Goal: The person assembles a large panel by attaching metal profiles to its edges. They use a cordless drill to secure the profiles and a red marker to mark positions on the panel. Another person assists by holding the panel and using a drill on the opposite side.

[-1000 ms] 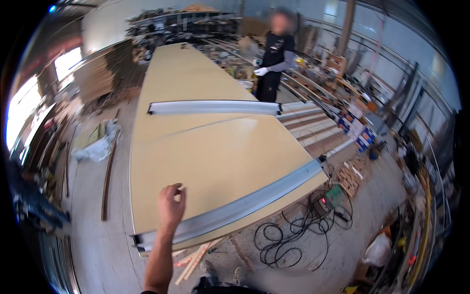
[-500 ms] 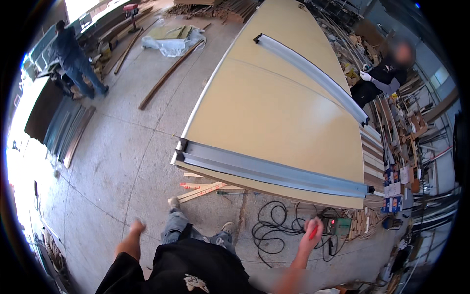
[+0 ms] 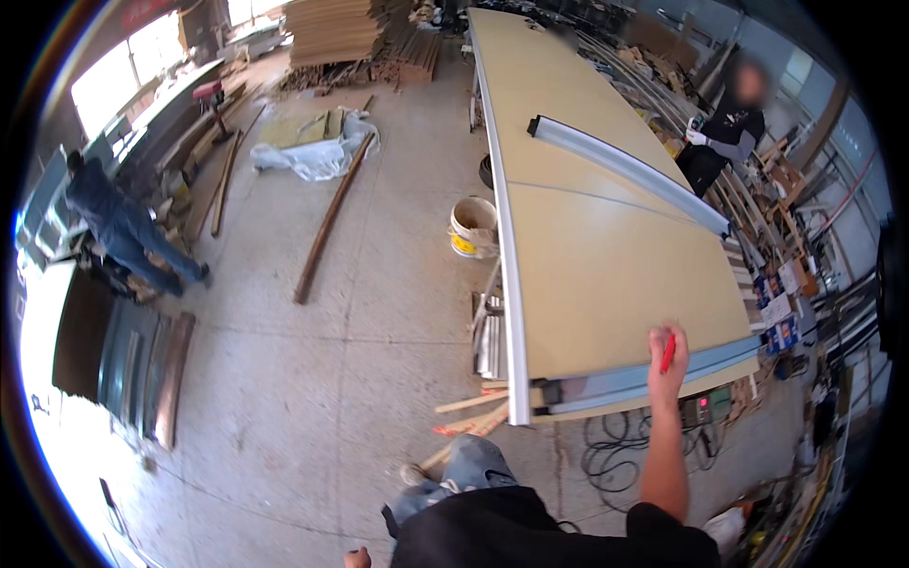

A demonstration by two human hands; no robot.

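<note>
In my right hand (image 3: 660, 358) is a slim red pen-like tool (image 3: 668, 353), with the fingers closed around it. That hand is raised over the near end of a long beige panel (image 3: 625, 284), in front of a blue-grey metal rail (image 3: 606, 386) lying across it. Whether the hand touches the rail, I cannot tell. A second metal rail (image 3: 615, 170) lies slanted farther up the panel. Only a small part of my left hand (image 3: 357, 559) shows at the lower edge, and its fingers are mostly cut off.
A white bucket (image 3: 473, 225) stands left of the panel. Wooden strips (image 3: 478, 417) and black cable (image 3: 611, 459) lie on the floor near its end. One person (image 3: 729, 137) stands across the panel at right; another (image 3: 123, 222) bends at far left. A long wooden bar (image 3: 331, 222) lies on the floor.
I have moved and turned, so the panel sits farther right in view. My right hand has come up from low over the cable to the near rail, still holding the red tool. My left hand dropped lower.
</note>
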